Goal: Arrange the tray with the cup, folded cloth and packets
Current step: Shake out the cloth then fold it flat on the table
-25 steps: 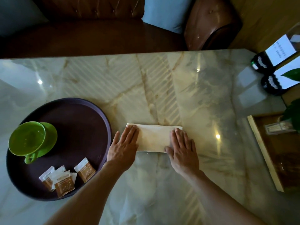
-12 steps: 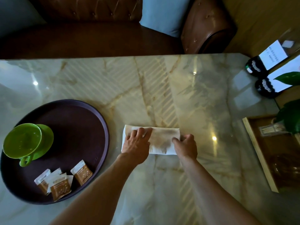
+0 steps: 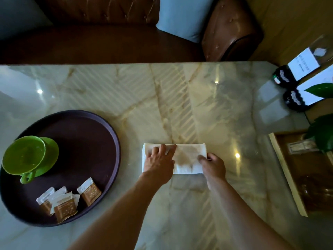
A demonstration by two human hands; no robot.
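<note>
A folded white cloth [image 3: 187, 157] lies on the marble table [image 3: 180, 105], right of a round dark tray [image 3: 90, 141]. My left hand [image 3: 159, 164] presses flat on the cloth's left half, fingers spread. My right hand [image 3: 213, 164] pinches the cloth's right end, fingers curled around its edge. On the tray's left side stands a green cup [image 3: 24, 156] on a green saucer [image 3: 51, 156]. Several brown and white packets [image 3: 66, 201] lie near the tray's front rim.
A brown leather sofa [image 3: 108, 38] with a blue cushion [image 3: 182, 17] runs behind the table's far edge. At the right stand two dark bottles with white labels [image 3: 292, 83], a green plant [image 3: 322, 132] and a wooden tray [image 3: 295, 177].
Both hands lay flat on the cloth a second ago. Now my right hand has curled around the cloth's right end, and my left hand has shifted further onto the left half.
</note>
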